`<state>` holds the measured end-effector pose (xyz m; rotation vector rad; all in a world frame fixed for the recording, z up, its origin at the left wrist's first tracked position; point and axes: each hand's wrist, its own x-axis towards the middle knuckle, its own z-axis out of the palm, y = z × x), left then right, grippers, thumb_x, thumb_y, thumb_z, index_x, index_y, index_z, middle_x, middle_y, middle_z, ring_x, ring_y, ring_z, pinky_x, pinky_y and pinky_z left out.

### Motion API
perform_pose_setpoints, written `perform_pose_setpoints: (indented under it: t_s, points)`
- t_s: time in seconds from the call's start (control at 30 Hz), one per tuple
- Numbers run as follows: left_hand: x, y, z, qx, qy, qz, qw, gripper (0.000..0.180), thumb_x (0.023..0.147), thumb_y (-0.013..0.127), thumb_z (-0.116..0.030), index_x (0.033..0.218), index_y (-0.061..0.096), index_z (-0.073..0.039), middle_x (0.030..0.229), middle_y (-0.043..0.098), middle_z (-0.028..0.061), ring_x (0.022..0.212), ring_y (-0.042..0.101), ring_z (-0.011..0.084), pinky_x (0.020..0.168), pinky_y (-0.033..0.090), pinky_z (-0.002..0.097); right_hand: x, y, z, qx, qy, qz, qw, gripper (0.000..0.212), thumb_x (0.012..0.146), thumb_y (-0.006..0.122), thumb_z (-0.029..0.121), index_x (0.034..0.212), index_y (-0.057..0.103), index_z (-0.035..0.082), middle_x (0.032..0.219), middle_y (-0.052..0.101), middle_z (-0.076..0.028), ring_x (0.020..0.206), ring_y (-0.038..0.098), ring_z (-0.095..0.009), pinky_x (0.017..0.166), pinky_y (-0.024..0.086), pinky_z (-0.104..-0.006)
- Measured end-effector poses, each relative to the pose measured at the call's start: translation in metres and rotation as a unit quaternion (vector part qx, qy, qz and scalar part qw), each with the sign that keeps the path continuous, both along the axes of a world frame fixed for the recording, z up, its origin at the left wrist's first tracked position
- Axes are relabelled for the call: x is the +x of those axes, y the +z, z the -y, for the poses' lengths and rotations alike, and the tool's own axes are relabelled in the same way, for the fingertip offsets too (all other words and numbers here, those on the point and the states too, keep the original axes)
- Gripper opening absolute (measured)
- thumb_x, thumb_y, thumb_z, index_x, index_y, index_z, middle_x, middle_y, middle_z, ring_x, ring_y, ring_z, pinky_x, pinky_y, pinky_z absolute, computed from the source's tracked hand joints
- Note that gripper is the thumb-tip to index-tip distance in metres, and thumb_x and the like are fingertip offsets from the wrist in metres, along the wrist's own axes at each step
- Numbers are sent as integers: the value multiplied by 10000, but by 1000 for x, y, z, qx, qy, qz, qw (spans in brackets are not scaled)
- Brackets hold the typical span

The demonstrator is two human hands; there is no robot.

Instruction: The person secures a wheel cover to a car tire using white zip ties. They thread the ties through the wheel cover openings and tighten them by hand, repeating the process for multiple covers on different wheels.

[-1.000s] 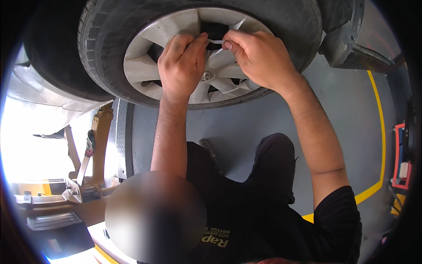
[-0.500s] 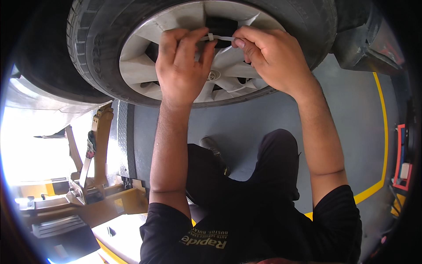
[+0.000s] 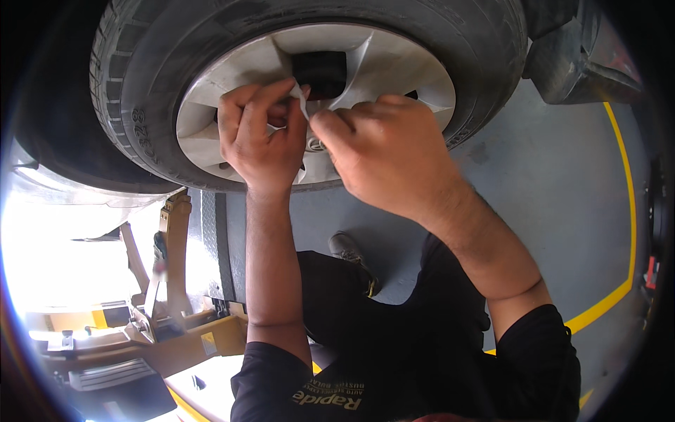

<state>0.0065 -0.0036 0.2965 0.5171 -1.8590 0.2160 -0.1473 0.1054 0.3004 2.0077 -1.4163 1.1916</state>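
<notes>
A car wheel with a black tyre [image 3: 144,116] and a silver spoked wheel cover [image 3: 404,67] fills the top of the view. My left hand [image 3: 264,144] is at the cover's left-centre, thumb and forefinger closed on a white zip tie [image 3: 303,100]. My right hand [image 3: 394,151], fingers curled in, grips the tie's lower end just right of the left fingertips. Between them the strip stands nearly upright, beside a dark opening [image 3: 320,74] between the spokes. The right fingertips are partly hidden behind the hand.
Tan metal lift arms [image 3: 172,243] and a ridged dark box [image 3: 116,380] stand at lower left, beside a dark treadplate strip [image 3: 213,246]. A yellow line [image 3: 626,232] crosses the grey floor [image 3: 548,176] on the right. Dark bodywork [image 3: 569,70] hangs at upper right.
Both hands have shifted left and down in the picture, with the right turned over and drawn close to the left. The zip tie went from nearly level to upright. The view itself shifted slightly.
</notes>
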Motion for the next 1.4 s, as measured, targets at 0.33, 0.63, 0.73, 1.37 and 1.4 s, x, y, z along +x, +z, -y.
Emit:
perform_pose_setpoints:
  t_s: [0.33,0.63,0.73,1.37,1.4]
  points:
    - [0,-1,1,2,11,3,1000,386,708,858,84,1013,791,-143,997,627,-10,643,630,46,585,528,244,4,-7,-5,9,-11,-6,1000,207,820,710,98,1018,670,54,679,638,-3,614,670,-190,593,506,-345]
    - [-1,1,-1,1,33,11,999,320,715,942,-22,974,800,-146,957,619,-26,642,606,42,563,500,244,21,-3,-10,42,-22,-59,997,225,797,727,129,997,688,31,678,645,-4,608,662,-162,580,485,-321]
    - [-2,0,-2,4,32,5,999,311,721,946,-34,973,803,-147,948,617,-25,645,608,46,561,497,244,24,-3,-10,42,-28,-57,997,206,790,729,132,965,684,34,673,648,-3,598,663,-164,581,487,-316]
    - [12,3,-8,-5,-27,5,1000,333,760,875,24,1062,788,-84,1003,612,41,739,675,147,602,556,296,-7,16,-2,184,-43,207,960,145,1014,641,213,972,728,105,695,696,-138,694,692,-378,649,532,-494]
    - [12,2,-7,-24,-20,12,999,325,765,879,-1,1066,797,-92,985,602,35,739,642,167,596,546,315,-6,17,-3,194,-34,198,960,149,1031,632,189,1005,727,78,737,719,-125,705,709,-319,651,536,-439]
